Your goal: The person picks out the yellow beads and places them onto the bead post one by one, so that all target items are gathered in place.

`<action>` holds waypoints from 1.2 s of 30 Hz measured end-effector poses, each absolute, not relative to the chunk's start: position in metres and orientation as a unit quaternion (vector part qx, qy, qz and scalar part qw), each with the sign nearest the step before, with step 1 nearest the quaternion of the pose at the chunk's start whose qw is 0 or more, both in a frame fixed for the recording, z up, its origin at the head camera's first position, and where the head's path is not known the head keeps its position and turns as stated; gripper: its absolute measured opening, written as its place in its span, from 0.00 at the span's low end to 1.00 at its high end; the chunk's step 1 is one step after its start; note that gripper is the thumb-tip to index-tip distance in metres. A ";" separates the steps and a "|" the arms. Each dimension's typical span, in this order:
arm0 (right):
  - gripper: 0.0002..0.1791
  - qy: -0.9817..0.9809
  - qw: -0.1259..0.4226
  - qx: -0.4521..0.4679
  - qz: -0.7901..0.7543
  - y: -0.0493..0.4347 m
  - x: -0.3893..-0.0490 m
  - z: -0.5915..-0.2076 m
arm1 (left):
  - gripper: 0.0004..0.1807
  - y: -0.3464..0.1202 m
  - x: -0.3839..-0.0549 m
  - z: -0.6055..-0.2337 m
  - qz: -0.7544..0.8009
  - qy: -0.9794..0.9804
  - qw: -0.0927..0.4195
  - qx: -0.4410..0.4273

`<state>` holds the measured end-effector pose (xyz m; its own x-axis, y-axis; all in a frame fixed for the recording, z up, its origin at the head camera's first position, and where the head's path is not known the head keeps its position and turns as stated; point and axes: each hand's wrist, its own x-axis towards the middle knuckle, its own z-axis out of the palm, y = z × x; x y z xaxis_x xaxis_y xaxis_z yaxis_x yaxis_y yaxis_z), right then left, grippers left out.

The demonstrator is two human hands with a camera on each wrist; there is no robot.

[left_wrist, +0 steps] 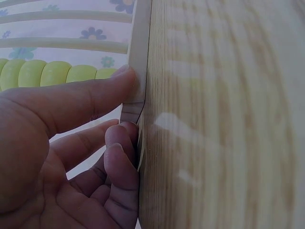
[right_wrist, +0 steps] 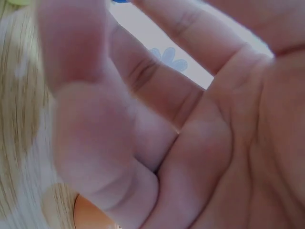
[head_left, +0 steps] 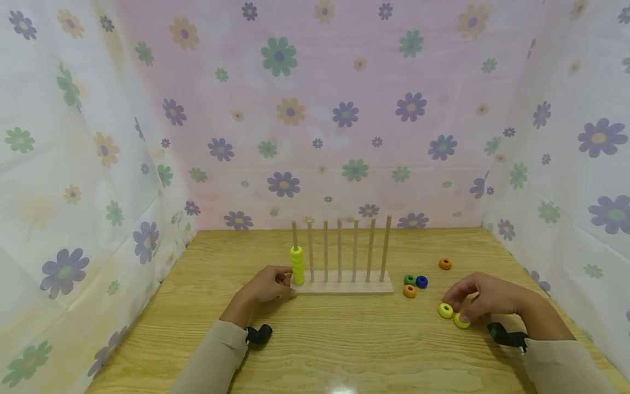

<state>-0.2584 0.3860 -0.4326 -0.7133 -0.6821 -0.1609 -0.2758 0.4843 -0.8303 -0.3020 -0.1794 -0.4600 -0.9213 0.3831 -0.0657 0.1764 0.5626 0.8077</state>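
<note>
A pale wooden stand (head_left: pixel 344 288) with a row of upright pegs stands mid-table. Several yellow beads (head_left: pixel 297 266) are stacked on its leftmost peg. My left hand (head_left: pixel 269 284) grips the left end of the base, thumb along the front edge, as the left wrist view shows. Two loose yellow beads lie on the right of the table: one yellow bead (head_left: pixel 445 311) and a nearer yellow bead (head_left: pixel 461 321). Over them is my right hand (head_left: pixel 492 298), fingers bent and apart, thumb tip at the nearer bead. The right wrist view shows no bead in its palm.
Between stand and right hand lie a green bead (head_left: pixel 410 280), a blue bead (head_left: pixel 421 282) and an orange bead (head_left: pixel 409 291), close together. Another orange bead (head_left: pixel 445 264) lies farther back. Flowered cloth (head_left: pixel 315 137) walls the wooden table (head_left: pixel 315 339) at the back and both sides.
</note>
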 end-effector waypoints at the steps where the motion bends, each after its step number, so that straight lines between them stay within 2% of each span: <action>1: 0.20 0.826 0.245 -0.291 -0.416 0.386 -0.259 -0.433 | 0.35 -0.179 -0.302 -0.459 0.440 0.876 0.117 0.159; 11: 0.18 0.830 0.219 -0.317 -0.403 0.375 -0.264 -0.441 | 0.36 -0.178 -0.299 -0.455 0.442 0.875 0.118 0.155; 21: 0.18 0.843 0.216 -0.292 -0.396 0.359 -0.267 -0.446 | 0.36 -0.177 -0.298 -0.456 0.454 0.869 0.126 0.153; 36: 0.12 0.876 0.169 -0.279 -0.355 0.347 -0.266 -0.443 | 0.38 -0.177 -0.297 -0.454 0.452 0.871 0.127 0.143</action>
<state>-0.2659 0.3466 -0.4433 -0.7872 -0.6088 -0.0988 -0.3682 0.5925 -0.7165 -0.2970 -0.1774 -0.4540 -0.9264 0.3651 -0.0921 0.1348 0.5501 0.8242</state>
